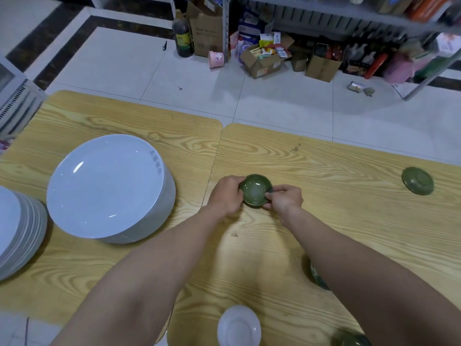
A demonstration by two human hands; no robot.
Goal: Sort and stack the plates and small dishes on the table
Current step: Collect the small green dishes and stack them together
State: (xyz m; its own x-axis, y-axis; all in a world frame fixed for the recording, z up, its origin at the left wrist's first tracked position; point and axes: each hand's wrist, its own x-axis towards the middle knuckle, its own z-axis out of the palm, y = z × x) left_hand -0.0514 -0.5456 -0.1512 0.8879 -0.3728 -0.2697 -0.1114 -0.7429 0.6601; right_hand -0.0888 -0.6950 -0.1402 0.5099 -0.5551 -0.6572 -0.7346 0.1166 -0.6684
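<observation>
A small green dish [255, 192] sits upright near the middle of the wooden table [324, 221]. My left hand [225, 196] grips its left rim and my right hand [285, 198] pinches its right rim. Another green dish [417, 181] lies upside down at the far right. A third green dish [318, 277] peeks out from under my right forearm. A fourth green dish [354, 339] shows at the bottom edge. A small white dish [239, 327] lies upside down near the front. Two tall stacks of white plates stand at left: a big plate stack [109, 188] and an edge plate stack [17, 231].
The surface is two wooden tables pushed together, with a seam [214, 158] between them. Beyond the far edge is tiled floor with cardboard boxes [262, 61], a dark bottle [183, 37] and metal shelving [349, 11]. A white appliance [15, 101] stands at far left.
</observation>
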